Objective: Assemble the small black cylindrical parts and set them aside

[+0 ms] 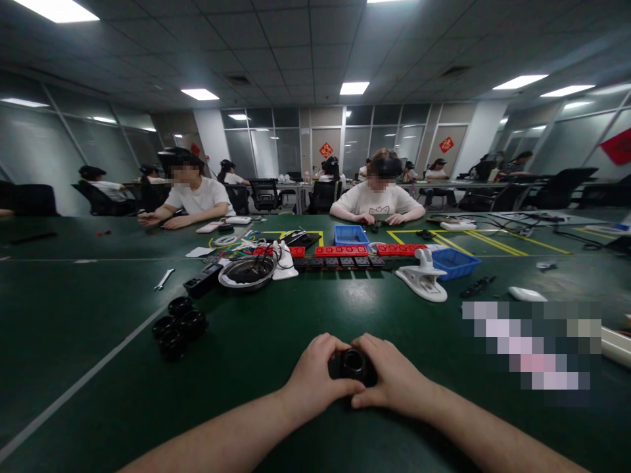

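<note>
My left hand [315, 376] and my right hand [393, 377] meet over the green table in front of me. Between them they grip a black round part [354, 360] with a ring-shaped opening facing up. Fingers wrap its far side and both thumbs press the near side, so much of its body is hidden. Its exact kind is not clear. To the left stands a cluster of several similar black round parts [180, 326], close together on the table.
Ahead lie red socket strips [342, 251], a metal bowl [246, 273] holding dark items, a white clamp [422, 276], blue trays [454, 263] and a wrench [164, 279]. A white object [526, 294] is at right. Two people [379, 194] sit across the table.
</note>
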`<state>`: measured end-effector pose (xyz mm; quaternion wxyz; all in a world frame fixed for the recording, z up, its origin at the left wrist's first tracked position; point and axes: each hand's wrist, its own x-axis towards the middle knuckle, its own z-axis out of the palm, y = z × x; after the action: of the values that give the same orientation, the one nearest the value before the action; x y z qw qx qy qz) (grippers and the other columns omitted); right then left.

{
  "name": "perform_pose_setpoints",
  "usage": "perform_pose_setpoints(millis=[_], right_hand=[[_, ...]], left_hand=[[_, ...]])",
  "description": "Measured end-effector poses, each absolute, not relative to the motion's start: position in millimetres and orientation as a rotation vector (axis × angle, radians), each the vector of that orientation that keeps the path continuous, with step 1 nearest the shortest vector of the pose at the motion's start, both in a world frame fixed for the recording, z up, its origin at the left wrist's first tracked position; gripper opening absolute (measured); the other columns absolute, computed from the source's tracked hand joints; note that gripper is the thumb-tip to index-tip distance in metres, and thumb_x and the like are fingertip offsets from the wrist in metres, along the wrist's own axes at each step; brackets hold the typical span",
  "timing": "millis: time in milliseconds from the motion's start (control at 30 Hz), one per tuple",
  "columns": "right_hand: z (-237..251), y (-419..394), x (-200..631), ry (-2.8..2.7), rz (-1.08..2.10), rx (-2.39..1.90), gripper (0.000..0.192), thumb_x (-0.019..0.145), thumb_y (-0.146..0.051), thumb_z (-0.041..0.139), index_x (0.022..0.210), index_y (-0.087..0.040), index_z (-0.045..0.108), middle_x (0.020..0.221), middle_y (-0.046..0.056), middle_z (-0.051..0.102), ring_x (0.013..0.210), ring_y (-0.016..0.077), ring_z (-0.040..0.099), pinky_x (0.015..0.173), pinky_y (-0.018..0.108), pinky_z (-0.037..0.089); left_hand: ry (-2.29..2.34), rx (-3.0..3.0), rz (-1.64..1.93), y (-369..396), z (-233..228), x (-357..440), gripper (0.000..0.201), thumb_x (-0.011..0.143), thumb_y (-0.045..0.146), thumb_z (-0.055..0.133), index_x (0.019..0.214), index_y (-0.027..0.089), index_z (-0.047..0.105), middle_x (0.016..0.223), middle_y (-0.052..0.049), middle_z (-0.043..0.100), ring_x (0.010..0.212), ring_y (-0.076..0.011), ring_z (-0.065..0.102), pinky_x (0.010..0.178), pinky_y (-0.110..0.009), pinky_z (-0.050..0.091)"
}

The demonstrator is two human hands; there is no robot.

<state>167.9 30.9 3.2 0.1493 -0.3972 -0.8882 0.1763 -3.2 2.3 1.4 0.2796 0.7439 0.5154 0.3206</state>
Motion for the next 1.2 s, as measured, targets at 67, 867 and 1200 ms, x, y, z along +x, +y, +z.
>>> perform_pose_setpoints(millis=[67,867,1200], right_hand=[[7,36,175,-2.558,0.696,-0.985,0.066,0.049,-0.054,0.065,0.102,-0.018,0.047,0.093,0.005,0.051,0.083,0.0208,0.048,0.070,0.030,0.036],[9,47,182,-2.599,0.893,-0.827,0.024,0.065,-0.027,0.062,0.085,-0.016,0.055,0.083,0.001,0.053,0.080,0.0157,0.047,0.071,0.026,0.035],[-3,23,161,-2.478,0.387,-1.366,0.037,0.059,-0.048,0.061,0.071,-0.017,0.046,0.072,0.002,0.051,0.064,0.0158,0.046,0.054,0.025,0.031]], left_hand=[[1.324,2.010,0.864,2,2,-4,0.040,0.055,0.039,0.069,0.086,0.019,0.054,0.085,-0.001,0.051,0.080,-0.0175,0.047,0.067,-0.026,0.037],[1.227,2.108,0.831,2,9,-7,0.034,0.063,0.034,0.063,0.094,0.022,0.055,0.087,-0.002,0.053,0.084,-0.0181,0.047,0.073,-0.028,0.037],[1.445,2.035,0.859,2,2,-4,0.036,0.053,0.034,0.070,0.081,0.018,0.054,0.081,-0.001,0.050,0.078,-0.0179,0.047,0.067,-0.028,0.036]])
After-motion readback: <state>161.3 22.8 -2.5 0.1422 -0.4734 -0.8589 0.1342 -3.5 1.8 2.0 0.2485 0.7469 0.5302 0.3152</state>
